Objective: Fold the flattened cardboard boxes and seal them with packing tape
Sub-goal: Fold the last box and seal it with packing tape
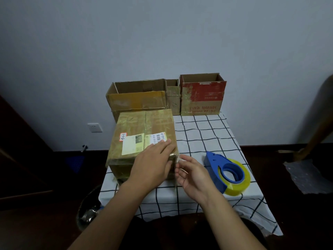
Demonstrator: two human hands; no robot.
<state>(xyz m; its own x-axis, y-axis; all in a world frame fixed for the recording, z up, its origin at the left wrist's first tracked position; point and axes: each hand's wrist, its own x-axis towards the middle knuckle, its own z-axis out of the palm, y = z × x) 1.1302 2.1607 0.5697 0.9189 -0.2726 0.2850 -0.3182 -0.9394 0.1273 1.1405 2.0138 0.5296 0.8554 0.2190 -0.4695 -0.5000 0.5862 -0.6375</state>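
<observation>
A closed brown cardboard box (142, 127) with white shipping labels stands at the left of the table. My left hand (153, 163) lies flat on its near right corner, fingers straight, thumb down the front face. My right hand (191, 174) hovers just right of that corner, fingers loosely curled, with a bit of clear tape (179, 159) at its fingertips by the box edge. A blue tape dispenser (218, 168) with a yellowish tape roll (239, 184) lies on the cloth to the right.
The table wears a white checked cloth (203, 138). Three open cardboard boxes stand along the back: a wide one (137, 98), a narrow one (173, 98) and a red-printed one (201, 94). A bin (90, 210) sits on the floor at left.
</observation>
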